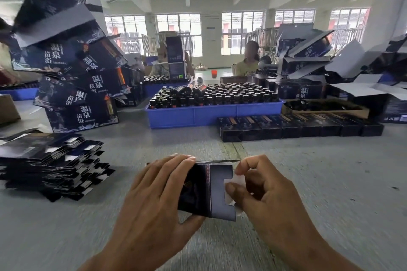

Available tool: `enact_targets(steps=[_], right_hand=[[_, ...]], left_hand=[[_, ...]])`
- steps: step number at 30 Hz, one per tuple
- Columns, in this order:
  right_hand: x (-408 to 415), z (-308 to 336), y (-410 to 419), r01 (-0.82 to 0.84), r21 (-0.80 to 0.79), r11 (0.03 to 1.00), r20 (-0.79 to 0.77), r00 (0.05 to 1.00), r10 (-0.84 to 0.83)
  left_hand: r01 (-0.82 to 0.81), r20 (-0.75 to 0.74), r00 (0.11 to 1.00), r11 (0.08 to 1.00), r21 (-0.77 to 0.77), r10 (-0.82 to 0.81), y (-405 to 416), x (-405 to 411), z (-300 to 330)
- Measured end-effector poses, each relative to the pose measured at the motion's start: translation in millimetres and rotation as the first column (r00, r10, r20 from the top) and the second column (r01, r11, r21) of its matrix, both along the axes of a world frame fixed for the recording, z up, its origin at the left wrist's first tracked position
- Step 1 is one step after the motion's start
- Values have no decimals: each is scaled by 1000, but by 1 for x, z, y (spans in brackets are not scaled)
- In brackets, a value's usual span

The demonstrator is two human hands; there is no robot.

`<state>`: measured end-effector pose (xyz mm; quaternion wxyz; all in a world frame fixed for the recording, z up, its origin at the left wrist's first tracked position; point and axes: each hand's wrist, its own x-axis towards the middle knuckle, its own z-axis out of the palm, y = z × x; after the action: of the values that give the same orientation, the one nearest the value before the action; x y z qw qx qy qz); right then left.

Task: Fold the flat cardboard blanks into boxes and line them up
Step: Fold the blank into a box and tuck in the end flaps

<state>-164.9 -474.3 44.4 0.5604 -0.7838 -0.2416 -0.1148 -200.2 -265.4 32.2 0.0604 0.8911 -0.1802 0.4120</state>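
Note:
A dark blue cardboard box blank (211, 191), partly opened into a box shape, is held just above the grey table near me. My left hand (154, 202) grips its left body, fingers over the top and thumb underneath. My right hand (259, 191) pinches the end flap on its right side between thumb and fingers. A pile of flat dark blanks (50, 163) lies at the left. A row of folded small boxes (297, 126) stands lined up on the table at the centre right.
A blue tray (211, 114) full of dark bottles sits behind the middle of the table. Large printed cartons (81, 86) are stacked high at the left, and more opened cartons (330, 68) at the right. A person (248, 59) sits across the table.

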Motion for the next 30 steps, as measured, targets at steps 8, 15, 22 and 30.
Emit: enact_targets(steps=[8, 15, 22, 30], right_hand=[[0, -2, -2, -73, -33, 997, 40, 996, 74], [3, -5, -3, -93, -40, 995, 97, 991, 97], [3, -9, -3, -81, 0, 997, 97, 992, 80], [-1, -8, -3, -33, -92, 995, 169, 984, 48]], left_hand=[[-16, 1, 1000, 990, 138, 16, 0, -2, 1], [-55, -22, 998, 981, 185, 60, -5, -4, 7], [19, -53, 999, 992, 127, -12, 1, -5, 5], [65, -38, 997, 992, 110, -61, 1, -5, 6]])
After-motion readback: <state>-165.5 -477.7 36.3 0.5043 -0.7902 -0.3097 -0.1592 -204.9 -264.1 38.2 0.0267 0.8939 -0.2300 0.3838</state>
